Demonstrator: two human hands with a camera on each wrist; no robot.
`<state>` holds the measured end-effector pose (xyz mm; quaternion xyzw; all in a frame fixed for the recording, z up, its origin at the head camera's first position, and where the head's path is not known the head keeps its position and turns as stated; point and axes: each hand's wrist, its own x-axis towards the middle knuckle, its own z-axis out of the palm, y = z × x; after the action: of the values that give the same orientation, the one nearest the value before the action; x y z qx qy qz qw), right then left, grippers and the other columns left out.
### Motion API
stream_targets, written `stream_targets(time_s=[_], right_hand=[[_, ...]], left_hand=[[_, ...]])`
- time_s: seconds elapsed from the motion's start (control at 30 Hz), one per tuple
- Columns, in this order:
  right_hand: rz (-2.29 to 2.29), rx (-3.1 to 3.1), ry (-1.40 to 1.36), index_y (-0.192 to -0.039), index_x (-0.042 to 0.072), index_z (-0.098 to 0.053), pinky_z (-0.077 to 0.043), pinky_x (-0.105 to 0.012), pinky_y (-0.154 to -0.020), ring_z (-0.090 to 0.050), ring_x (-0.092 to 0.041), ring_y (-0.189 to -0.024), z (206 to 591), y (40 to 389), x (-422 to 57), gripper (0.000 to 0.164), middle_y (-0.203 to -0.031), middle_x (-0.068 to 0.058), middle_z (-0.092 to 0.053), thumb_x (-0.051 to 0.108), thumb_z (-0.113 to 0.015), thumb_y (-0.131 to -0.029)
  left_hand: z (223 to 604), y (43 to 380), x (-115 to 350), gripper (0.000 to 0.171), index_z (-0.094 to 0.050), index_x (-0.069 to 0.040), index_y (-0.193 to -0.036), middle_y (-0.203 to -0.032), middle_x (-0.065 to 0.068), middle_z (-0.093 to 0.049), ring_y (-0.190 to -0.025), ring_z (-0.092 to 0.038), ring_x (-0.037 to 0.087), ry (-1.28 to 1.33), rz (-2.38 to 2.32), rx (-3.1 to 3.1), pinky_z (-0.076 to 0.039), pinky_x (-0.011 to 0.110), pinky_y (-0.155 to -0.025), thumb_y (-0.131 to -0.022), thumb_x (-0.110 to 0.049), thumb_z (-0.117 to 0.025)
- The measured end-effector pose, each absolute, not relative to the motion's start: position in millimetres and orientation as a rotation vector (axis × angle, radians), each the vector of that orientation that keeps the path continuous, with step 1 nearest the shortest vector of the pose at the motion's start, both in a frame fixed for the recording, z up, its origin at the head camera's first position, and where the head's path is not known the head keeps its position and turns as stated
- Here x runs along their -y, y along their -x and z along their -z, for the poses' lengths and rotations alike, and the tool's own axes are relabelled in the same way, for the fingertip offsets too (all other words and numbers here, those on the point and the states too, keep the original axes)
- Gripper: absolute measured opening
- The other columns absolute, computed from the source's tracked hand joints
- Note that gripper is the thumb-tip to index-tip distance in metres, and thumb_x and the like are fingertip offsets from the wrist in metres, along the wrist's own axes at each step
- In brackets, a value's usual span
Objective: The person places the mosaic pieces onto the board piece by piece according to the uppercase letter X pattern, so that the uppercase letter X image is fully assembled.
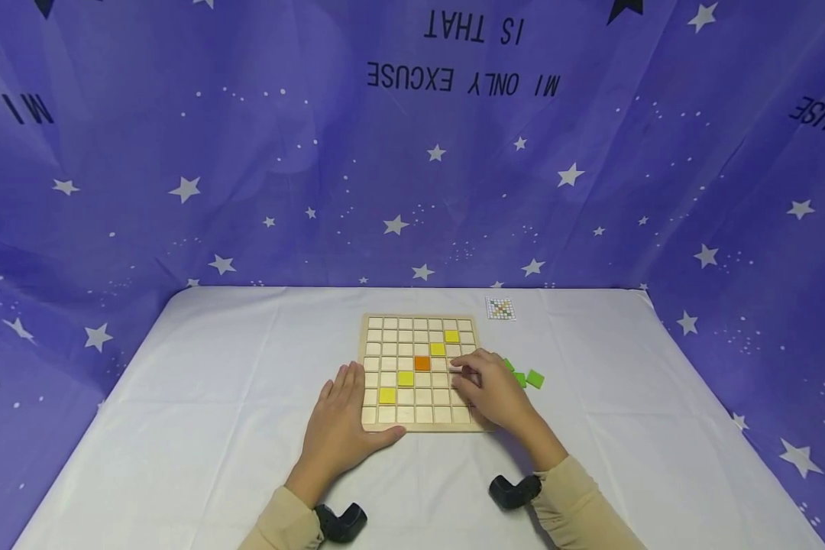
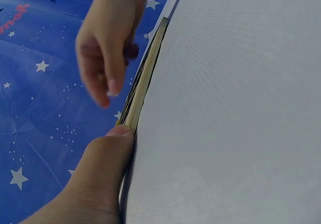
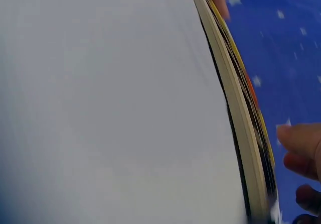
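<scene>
A wooden grid board [image 1: 422,413] lies flat on the table. Yellow tiles [image 1: 406,379] and one orange tile [image 1: 422,363] form a diagonal line across its squares. My left hand [image 1: 338,428] rests against the board's left side with straight fingers. Its thumb [image 2: 108,151] touches the front edge in the left wrist view. Over the right part of the board hovers my right hand [image 1: 498,389], fingers bent, thumb and forefinger apart, with no tile showing between them. Several green tiles [image 1: 535,379] lie just right of that hand, partly hidden by it.
A small pattern card [image 1: 500,308] lies behind the board's back right corner. White cloth [image 1: 247,382] covers the table. A purple curtain [image 1: 351,153] with stars and lettering hangs behind. Each wrist carries a black device [image 1: 514,492].
</scene>
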<state>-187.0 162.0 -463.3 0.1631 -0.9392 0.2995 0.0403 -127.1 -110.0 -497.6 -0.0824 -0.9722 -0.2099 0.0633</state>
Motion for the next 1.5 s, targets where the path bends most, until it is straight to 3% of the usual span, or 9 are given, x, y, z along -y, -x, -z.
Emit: stream_targets(time_s=[0.37, 0.6, 0.77, 0.9, 1.13, 1.33, 1.5], right_hand=[[-0.711, 2.961, -0.187, -0.135, 0.013, -0.062, -0.048, -0.048, -0.088, -0.053, -0.029, -0.105, 474.4, 210.2, -220.0, 0.041, -0.119, -0.010, -0.064, 0.025, -0.065, -0.096], [-0.750, 2.992, -0.184, -0.125, 0.013, -0.069, -0.047, -0.053, -0.095, -0.053, -0.031, -0.111, 476.3, 211.9, -224.0, 0.031, -0.120, -0.011, -0.063, 0.026, -0.065, -0.097], [-0.839, 2.955, -0.160, -0.124, 0.006, -0.067, -0.050, -0.049, -0.094, -0.058, -0.029, -0.106, 476.0, 211.7, -223.9, 0.035, -0.111, -0.012, -0.066, 0.023, -0.070, -0.093], [-0.907, 2.915, -0.145, -0.121, 0.002, -0.067, -0.053, -0.042, -0.085, -0.061, -0.024, -0.093, 475.4, 212.0, -224.6, 0.037, -0.103, -0.009, -0.067, 0.020, -0.075, -0.089], [-0.926, 2.908, -0.137, -0.108, 0.008, -0.070, -0.047, -0.034, -0.078, -0.057, -0.020, -0.089, 475.7, 213.1, -225.9, 0.026, -0.098, -0.006, -0.064, 0.022, -0.077, -0.087], [-1.007, 2.894, -0.172, -0.109, 0.014, -0.066, -0.046, -0.029, -0.069, -0.057, -0.016, -0.079, 475.1, 215.4, -223.1, 0.020, -0.092, -0.003, -0.067, 0.020, -0.073, -0.091], [-1.100, 2.856, -0.181, -0.109, 0.016, -0.066, -0.048, -0.029, -0.070, -0.059, -0.016, -0.081, 472.1, 222.3, -214.3, 0.018, -0.095, -0.001, -0.068, 0.022, -0.071, -0.092]], left_hand=[[496.9, 127.1, 110.7, 0.129, -0.021, 0.002, -0.156, -0.164, 0.017, -0.023, -0.153, -0.020, 0.032, 0.237, 0.634, 2.951, -0.019, 0.050, -0.125, -0.069, -0.086, -0.060], [497.9, 127.3, 110.3, 0.129, -0.022, 0.002, -0.156, -0.163, 0.017, -0.024, -0.153, -0.022, 0.033, 0.241, 0.633, 2.939, -0.020, 0.050, -0.125, -0.069, -0.086, -0.060], [497.7, 127.2, 109.8, 0.129, -0.021, 0.002, -0.156, -0.164, 0.017, -0.024, -0.153, -0.021, 0.032, 0.243, 0.641, 2.941, -0.019, 0.050, -0.125, -0.070, -0.086, -0.060], [497.1, 127.1, 109.4, 0.129, -0.021, 0.002, -0.156, -0.164, 0.017, -0.024, -0.153, -0.021, 0.032, 0.247, 0.643, 2.940, -0.020, 0.050, -0.125, -0.070, -0.086, -0.059], [495.9, 126.9, 109.4, 0.129, -0.021, 0.002, -0.156, -0.164, 0.017, -0.024, -0.153, -0.021, 0.032, 0.247, 0.643, 2.944, -0.019, 0.050, -0.125, -0.070, -0.086, -0.059], [495.9, 127.1, 109.3, 0.129, -0.021, 0.002, -0.156, -0.163, 0.017, -0.024, -0.153, -0.021, 0.032, 0.250, 0.639, 2.935, -0.020, 0.050, -0.124, -0.070, -0.086, -0.060], [496.9, 126.9, 109.2, 0.129, -0.021, 0.002, -0.156, -0.164, 0.017, -0.024, -0.153, -0.021, 0.032, 0.246, 0.642, 2.943, -0.020, 0.050, -0.125, -0.070, -0.086, -0.059]])
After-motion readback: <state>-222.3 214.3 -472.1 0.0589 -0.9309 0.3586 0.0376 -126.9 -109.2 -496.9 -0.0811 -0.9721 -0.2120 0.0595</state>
